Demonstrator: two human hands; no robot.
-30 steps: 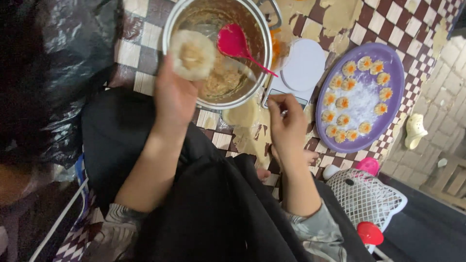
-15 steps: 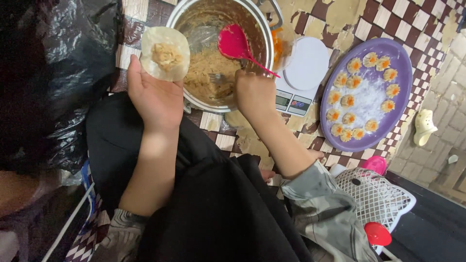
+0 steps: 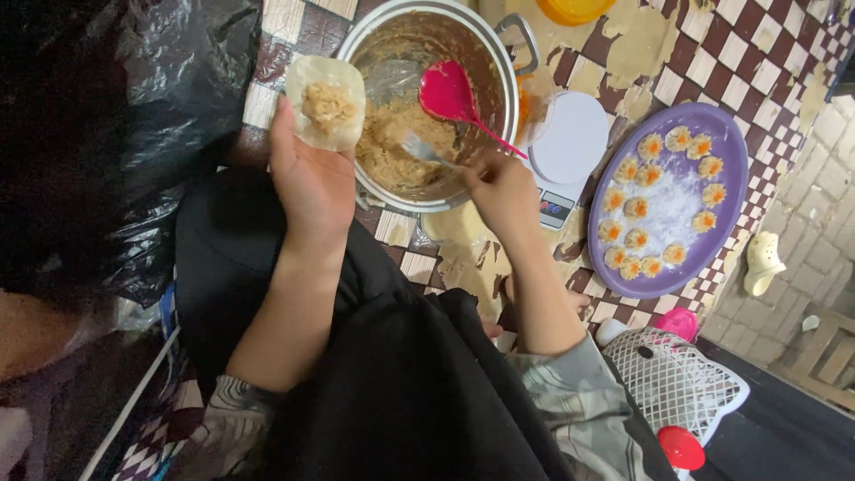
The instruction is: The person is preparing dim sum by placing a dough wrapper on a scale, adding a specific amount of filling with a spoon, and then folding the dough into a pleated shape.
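Observation:
My left hand (image 3: 309, 183) holds a round dumpling wrapper (image 3: 326, 100) flat on its fingers, with a lump of minced filling in its middle. My right hand (image 3: 500, 191) grips a metal fork (image 3: 425, 150) whose tines dip into the filling inside a steel pot (image 3: 499, 53). A pink spoon (image 3: 451, 96) leans in the pot beside the fork. To the right lies a purple plate (image 3: 712, 245) with several shaped dumplings arranged on a dusting of flour.
A white kitchen scale (image 3: 570, 147) sits between pot and plate on the checkered tablecloth (image 3: 712, 62). A black plastic bag (image 3: 169, 98) bulges at the left. A white perforated basket (image 3: 672, 379) and red lid (image 3: 684, 445) lie lower right. An orange container (image 3: 574, 9) stands beyond the pot.
My left hand has lowered the wrapper, now with filling on it, toward the pot's left rim. My right hand has moved from the table edge to the pot and taken the fork.

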